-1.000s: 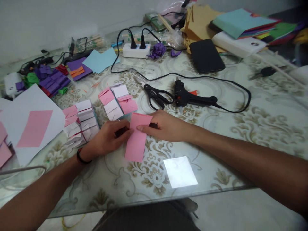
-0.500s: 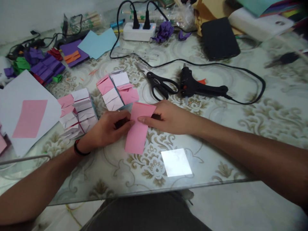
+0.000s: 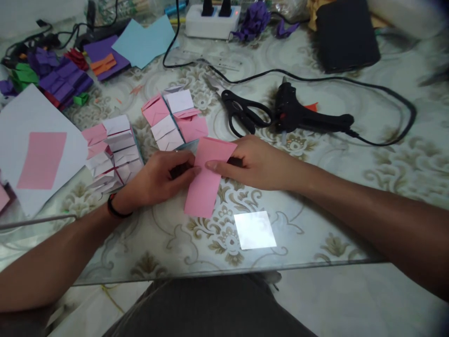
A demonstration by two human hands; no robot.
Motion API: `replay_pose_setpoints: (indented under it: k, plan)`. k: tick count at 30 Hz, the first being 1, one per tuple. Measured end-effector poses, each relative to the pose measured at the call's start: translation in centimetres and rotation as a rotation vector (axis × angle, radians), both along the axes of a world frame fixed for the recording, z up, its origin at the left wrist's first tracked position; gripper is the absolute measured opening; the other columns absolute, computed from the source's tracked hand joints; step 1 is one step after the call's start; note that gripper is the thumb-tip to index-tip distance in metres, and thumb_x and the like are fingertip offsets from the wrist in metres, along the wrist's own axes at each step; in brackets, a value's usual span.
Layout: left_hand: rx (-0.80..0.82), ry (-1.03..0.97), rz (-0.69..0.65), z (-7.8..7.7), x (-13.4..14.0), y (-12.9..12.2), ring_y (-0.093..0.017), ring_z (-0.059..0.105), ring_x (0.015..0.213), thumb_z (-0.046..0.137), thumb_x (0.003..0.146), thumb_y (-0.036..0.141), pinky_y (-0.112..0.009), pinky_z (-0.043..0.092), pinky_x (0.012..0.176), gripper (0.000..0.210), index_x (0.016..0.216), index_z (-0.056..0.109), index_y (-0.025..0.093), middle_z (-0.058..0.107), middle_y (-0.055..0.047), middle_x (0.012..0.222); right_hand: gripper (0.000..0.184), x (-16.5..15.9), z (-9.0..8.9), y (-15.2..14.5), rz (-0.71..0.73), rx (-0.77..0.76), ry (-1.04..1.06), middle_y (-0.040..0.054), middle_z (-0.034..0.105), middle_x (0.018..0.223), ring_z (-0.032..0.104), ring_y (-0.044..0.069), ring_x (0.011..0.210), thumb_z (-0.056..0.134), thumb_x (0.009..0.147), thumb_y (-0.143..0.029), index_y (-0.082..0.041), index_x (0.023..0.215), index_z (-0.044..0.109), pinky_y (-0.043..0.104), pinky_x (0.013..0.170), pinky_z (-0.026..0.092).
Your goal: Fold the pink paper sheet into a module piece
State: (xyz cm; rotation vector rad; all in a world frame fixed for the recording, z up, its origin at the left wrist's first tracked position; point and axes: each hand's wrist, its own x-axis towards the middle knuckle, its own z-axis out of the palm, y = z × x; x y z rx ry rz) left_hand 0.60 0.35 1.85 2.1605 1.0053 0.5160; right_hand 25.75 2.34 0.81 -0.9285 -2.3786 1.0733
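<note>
Between my two hands is a strip of pink paper, tilted, with a narrow fold along its top edge. My left hand pinches its left edge, thumb on the front face. From the other side my right hand grips the right edge, its thumb on the front and its fingers hidden behind. Just past my left hand lie two pieces of folded pink and white paper, one to the left and one farther back. Below the strip, a small bright white square shows on the glass tabletop.
Black scissors and a black glue gun lie beyond my right hand, its cord curving behind them. A white power strip and a dark flat case are at the back. White paper lies left, near purple folded paper.
The view has tipped down and moved slightly closer, so the table items sit higher in the picture. Both hands keep nearly the same hold on the pink paper.
</note>
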Motion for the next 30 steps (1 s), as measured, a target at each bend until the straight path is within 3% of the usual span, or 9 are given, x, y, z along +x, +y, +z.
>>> replay_pose_setpoints:
  k: [30]
  plan:
    - [0.009,0.010,0.001,0.15,-0.01,-0.03,-0.008,0.040,0.055,0.059,0.104,0.033,-0.024,0.034,0.054,0.027,0.083,0.067,0.016,0.053,0.005,0.063,0.048,-0.03,-0.12,-0.03,-0.015,-0.006,0.001,-0.0041,0.039,0.057,0.036,0.006,0.053,0.053,0.104,-0.047,-0.016,0.067,0.052,0.025,0.054,0.025]
